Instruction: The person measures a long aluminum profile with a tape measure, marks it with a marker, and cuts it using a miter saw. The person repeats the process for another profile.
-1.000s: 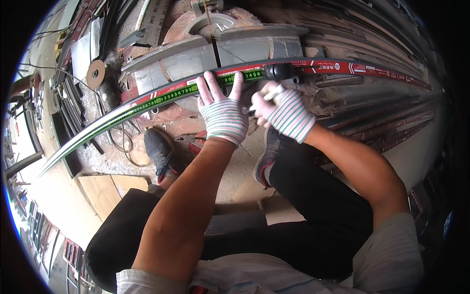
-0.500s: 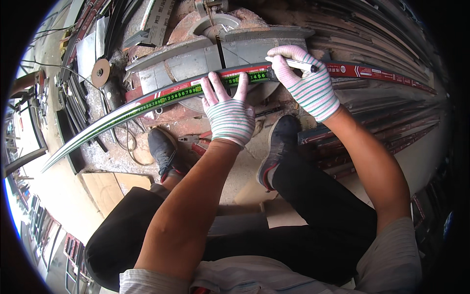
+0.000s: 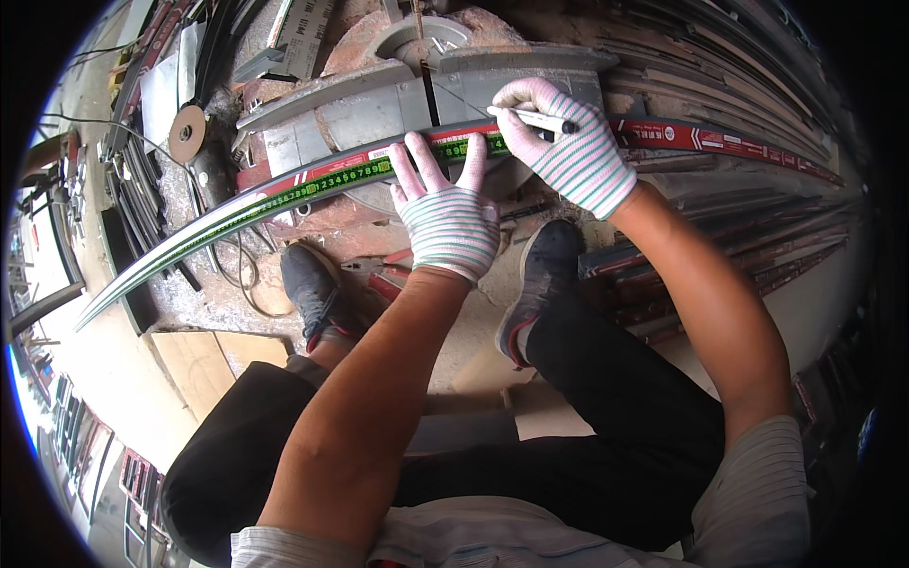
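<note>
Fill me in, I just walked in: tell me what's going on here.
A person in striped gloves is working along a long red-faced strip, which lies across a grey slotted metal bed. The left hand has its fingers spread over a green tape measure laid along the strip. The right hand holds a white pen over the strip; whether the tip touches it is unclear.

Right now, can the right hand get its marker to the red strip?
Likely yes: the right hand holds the marker close by the red strip; nothing visible stands between.
</note>
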`<state>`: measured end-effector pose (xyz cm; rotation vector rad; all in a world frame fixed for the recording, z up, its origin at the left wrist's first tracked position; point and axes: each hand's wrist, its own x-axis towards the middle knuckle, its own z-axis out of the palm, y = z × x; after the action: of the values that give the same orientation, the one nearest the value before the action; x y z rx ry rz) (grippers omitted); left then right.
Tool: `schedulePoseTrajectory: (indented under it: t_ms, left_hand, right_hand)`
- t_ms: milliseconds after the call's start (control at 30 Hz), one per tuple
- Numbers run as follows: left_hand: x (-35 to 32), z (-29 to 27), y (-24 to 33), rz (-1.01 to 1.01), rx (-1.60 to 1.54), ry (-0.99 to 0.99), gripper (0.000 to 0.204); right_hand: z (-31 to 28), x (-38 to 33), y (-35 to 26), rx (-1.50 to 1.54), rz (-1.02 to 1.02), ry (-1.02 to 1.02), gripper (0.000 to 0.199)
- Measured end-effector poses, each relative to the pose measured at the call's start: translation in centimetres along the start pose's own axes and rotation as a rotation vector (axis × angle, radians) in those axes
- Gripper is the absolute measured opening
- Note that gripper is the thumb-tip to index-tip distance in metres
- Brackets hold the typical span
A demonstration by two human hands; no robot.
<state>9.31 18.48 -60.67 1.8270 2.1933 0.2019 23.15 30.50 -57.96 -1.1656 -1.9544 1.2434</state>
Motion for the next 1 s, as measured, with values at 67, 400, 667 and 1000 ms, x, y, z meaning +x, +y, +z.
schedulePoseTrajectory:
  t_ms: [67, 400, 667, 1000]
  left_hand:
    - [0.1, 0.0, -0.1, 0.001, 0.008, -0.009, 0.083]
    - [0.3, -0.3, 0.2, -0.011, 0.02, -0.058, 0.088]
    - [0.4, 0.1, 0.3, -0.035, 0.034, -0.066, 0.087]
    - [0.3, -0.1, 0.4, -0.025, 0.036, -0.08, 0.087]
  right_hand:
    - [0.0, 0.8, 0.2, -0.06, -0.009, -0.03, 0.019]
    - [-0.5, 2.0, 0.9, -0.135, 0.049, -0.194, 0.022]
    - [-0.7, 2.3, 1.0, -0.232, 0.0, -0.217, 0.022]
    - [-0.6, 2.0, 0.8, -0.261, 0.038, -0.274, 0.022]
